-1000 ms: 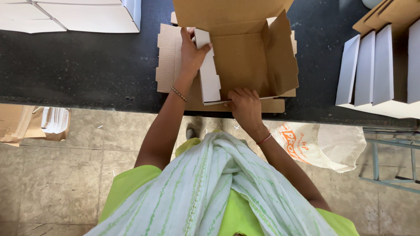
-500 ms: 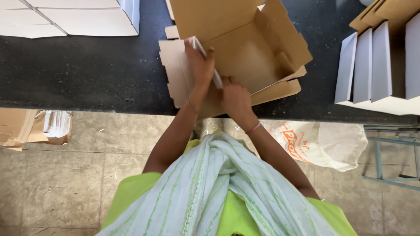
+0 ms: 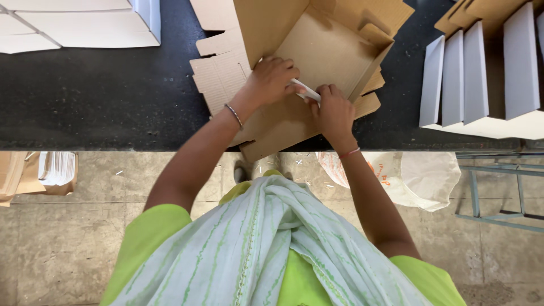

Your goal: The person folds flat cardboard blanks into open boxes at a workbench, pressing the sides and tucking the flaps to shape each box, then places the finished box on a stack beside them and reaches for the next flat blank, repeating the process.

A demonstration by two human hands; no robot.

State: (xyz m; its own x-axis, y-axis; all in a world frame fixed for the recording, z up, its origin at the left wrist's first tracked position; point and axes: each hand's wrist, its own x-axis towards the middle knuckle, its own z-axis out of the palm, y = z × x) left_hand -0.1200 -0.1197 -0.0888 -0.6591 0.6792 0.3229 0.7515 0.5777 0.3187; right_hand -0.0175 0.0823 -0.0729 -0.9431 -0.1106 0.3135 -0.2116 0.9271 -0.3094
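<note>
Green and white cloth, a striped scarf (image 3: 272, 243) over a lime shirt, is filling the nearest part of the view, and both bare arms are reaching forward from it to the black table (image 3: 102, 96). Just past the table's near edge, the left hand (image 3: 271, 80) and the right hand (image 3: 334, 110) are meeting over a brown cardboard box (image 3: 334, 51) that is lying open on the table, part folded. Both hands are pinching a thin white strip (image 3: 306, 90) between them, fingers curled and closed on it, low inside the box near its front flap. A bangle is sitting on the left wrist and a red thread on the right. Under the table's edge, to the right, a pale plastic bag (image 3: 419, 175) is lying on the floor. Farther back on the table, white flat boxes (image 3: 79, 25) are lying at the left, and white boxes (image 3: 481, 68) are standing on edge at the right.
</note>
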